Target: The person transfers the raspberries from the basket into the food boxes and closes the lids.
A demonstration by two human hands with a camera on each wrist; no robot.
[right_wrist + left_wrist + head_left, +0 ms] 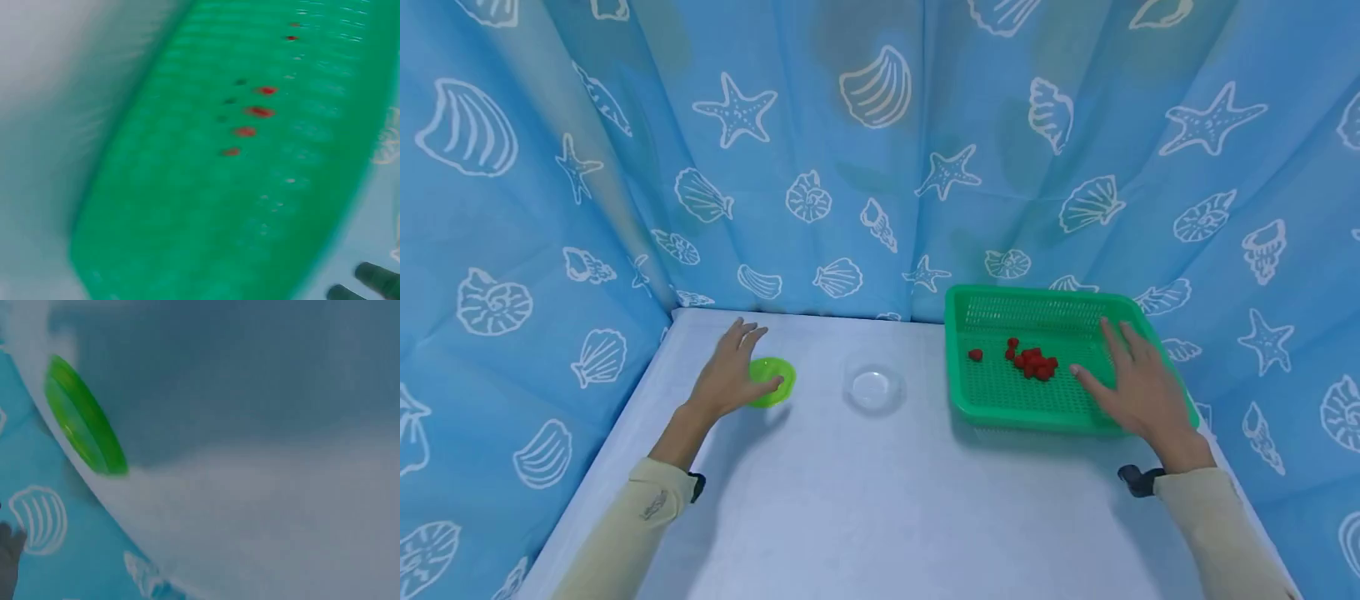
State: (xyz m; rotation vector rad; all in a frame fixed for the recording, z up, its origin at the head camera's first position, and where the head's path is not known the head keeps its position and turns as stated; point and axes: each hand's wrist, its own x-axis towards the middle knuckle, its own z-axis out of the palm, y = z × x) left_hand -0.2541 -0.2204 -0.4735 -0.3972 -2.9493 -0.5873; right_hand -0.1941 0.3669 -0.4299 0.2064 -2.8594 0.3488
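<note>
My left hand (732, 373) is held with loosely spread fingers beside and partly over a bright green lid-like disc (774, 377); whether it touches is unclear. The left wrist view shows that disc (87, 419) on the white cloth. My right hand (1142, 387) extends over the right part of a green mesh basket (1000, 408), fingers apart and holding nothing. Several small red berry-like pieces (1037, 365) lie inside the basket, mostly in one cluster. In the right wrist view, blurred red pieces (259, 112) show in the basket, with dark fingertips (378, 278) at the corner.
A small clear bowl (874, 390) stands between the green disc and the basket. White cloth (887, 500) covers the table. Blue curtains (880, 167) with shell prints hang behind and along both sides.
</note>
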